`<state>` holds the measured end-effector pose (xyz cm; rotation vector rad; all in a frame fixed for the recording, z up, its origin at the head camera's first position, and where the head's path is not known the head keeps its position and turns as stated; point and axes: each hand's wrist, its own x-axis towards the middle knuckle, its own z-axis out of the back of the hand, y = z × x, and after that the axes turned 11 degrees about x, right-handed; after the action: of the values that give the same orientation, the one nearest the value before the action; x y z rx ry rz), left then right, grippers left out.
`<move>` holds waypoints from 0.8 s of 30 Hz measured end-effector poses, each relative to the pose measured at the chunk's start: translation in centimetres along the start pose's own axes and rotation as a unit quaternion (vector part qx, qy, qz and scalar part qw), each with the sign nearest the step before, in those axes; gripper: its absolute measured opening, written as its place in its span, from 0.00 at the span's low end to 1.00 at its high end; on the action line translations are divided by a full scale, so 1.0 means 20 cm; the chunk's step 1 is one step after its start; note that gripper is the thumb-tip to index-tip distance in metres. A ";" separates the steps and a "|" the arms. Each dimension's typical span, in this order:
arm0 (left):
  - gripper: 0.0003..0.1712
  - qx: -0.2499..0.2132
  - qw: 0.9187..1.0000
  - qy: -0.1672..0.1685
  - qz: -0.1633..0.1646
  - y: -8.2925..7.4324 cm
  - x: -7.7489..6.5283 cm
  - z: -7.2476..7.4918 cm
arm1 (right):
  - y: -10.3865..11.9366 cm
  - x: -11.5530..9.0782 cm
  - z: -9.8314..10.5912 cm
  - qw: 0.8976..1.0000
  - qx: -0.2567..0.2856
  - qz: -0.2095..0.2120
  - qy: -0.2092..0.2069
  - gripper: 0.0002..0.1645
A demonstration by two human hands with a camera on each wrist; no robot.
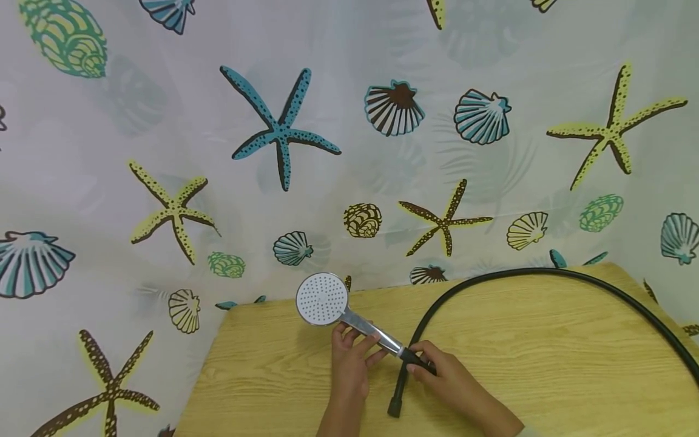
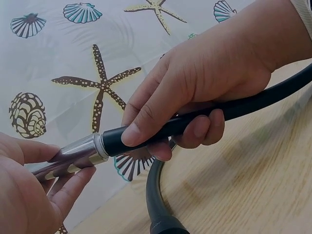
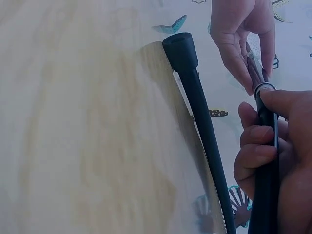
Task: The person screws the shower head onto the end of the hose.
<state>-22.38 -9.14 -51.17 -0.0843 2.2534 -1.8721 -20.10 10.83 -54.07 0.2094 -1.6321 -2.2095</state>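
Note:
A chrome shower head (image 1: 322, 298) with a round white spray face is held tilted over the table, its face toward the head camera. My left hand (image 1: 349, 364) holds its chrome handle (image 2: 80, 156) between thumb and fingers. Where the handle ends, a black hose (image 2: 170, 127) meets it at a silver ring. My right hand (image 1: 450, 379) grips the hose just behind that ring, thumb along the top and fingers curled beneath. The hose's other end, a wider black fitting (image 3: 180, 51), hangs loose beside the right hand in the right wrist view.
The hose loops in a wide arc across the right side of the wooden table (image 1: 262, 364). Behind and to the sides hangs a white curtain (image 1: 338, 48) printed with starfish and shells, close along the table's back edge.

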 end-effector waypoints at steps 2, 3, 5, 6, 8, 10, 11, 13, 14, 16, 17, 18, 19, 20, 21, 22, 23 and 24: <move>0.39 0.001 1.000 0.001 -0.001 0.00 0.00 0.00 | 0.00 0.00 0.00 1.000 0.005 -0.004 -0.001 0.19; 0.39 0.003 1.000 0.002 -0.001 0.00 0.00 0.00 | 0.00 0.00 0.00 1.000 0.009 -0.006 -0.001 0.19; 0.39 0.007 1.000 0.003 -0.001 0.00 0.00 0.00 | 0.00 0.00 0.00 1.000 0.015 -0.010 -0.001 0.19; 0.39 0.008 1.000 0.003 -0.001 0.00 0.00 0.00 | 0.00 0.00 0.00 1.000 0.020 -0.011 -0.001 0.19; 0.39 0.011 1.000 0.004 -0.002 0.00 0.00 0.00 | 0.00 0.00 0.00 1.000 0.024 -0.010 -0.005 0.19; 0.39 0.012 1.000 0.006 -0.002 0.00 0.01 0.00 | 0.00 0.00 0.00 1.000 0.024 -0.006 -0.014 0.18; 0.39 0.012 1.000 0.006 -0.002 0.00 0.01 0.00 | 0.01 0.00 0.00 1.000 0.022 -0.004 -0.020 0.18; 0.39 0.014 1.000 0.007 -0.002 0.00 0.01 0.00 | 0.01 0.00 -0.01 0.999 0.014 0.002 -0.032 0.18; 0.39 0.014 1.000 0.008 -0.001 0.00 0.01 0.00 | 0.01 0.00 -0.01 0.999 0.012 0.005 -0.036 0.18; 0.39 0.015 1.000 0.008 0.001 -0.01 0.01 0.00 | 0.01 0.01 -0.01 0.999 0.008 0.008 -0.046 0.18; 0.39 0.015 1.000 0.008 0.002 -0.01 0.00 0.00 | 0.01 0.01 -0.01 0.999 0.007 0.009 -0.049 0.18; 0.39 0.015 1.000 0.008 0.003 -0.01 0.00 0.00 | 0.01 0.01 -0.01 0.999 0.006 0.010 -0.052 0.18; 0.40 0.014 1.000 0.008 0.004 -0.01 0.00 0.00 | 0.01 0.01 -0.01 0.998 0.008 0.011 -0.055 0.19; 0.40 0.014 1.000 0.008 0.005 -0.01 0.00 0.00 | 0.01 0.01 -0.02 0.998 0.008 0.011 -0.057 0.19; 0.40 0.013 1.000 0.009 0.006 -0.01 0.00 0.00 | 0.02 0.01 -0.02 0.998 0.008 0.010 -0.060 0.19; 0.40 0.014 1.000 0.010 0.006 -0.01 0.00 0.00 | 0.02 0.01 -0.02 0.998 0.007 0.010 -0.063 0.19; 0.40 0.013 1.000 0.010 0.006 -0.01 0.00 0.00 | 0.02 0.01 -0.02 0.998 0.008 0.011 -0.063 0.19; 0.40 0.012 1.000 0.011 0.006 -0.01 0.00 0.00 | 0.02 0.01 -0.02 0.998 0.009 0.011 -0.064 0.19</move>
<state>-22.40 -9.19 -50.98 -0.0472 2.2395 -1.9035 -20.07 10.38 -53.81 0.0555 -1.7138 -2.2326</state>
